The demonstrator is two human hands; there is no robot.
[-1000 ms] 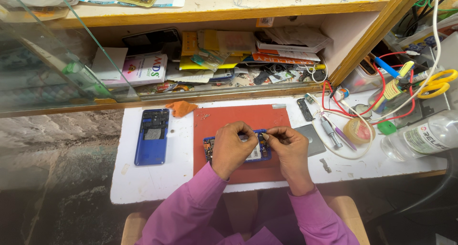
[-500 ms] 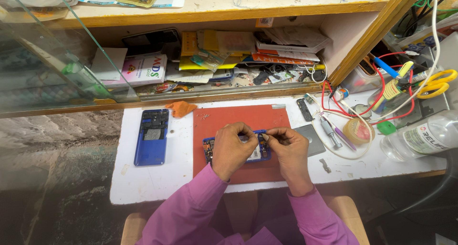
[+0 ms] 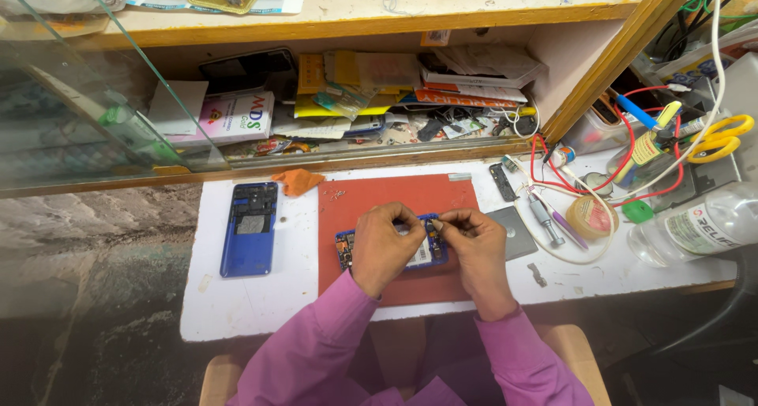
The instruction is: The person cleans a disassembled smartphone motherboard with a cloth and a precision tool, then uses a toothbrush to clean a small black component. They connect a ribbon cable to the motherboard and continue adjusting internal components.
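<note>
Both my hands rest on the opened blue phone (image 3: 422,252) lying on the red mat (image 3: 371,201). Left hand (image 3: 383,244) is curled, fingers pressing its top edge; right hand (image 3: 474,240) pinches something tiny at the phone's upper corner. Blue back cover (image 3: 249,228) lies well apart, left of the mat.
</note>
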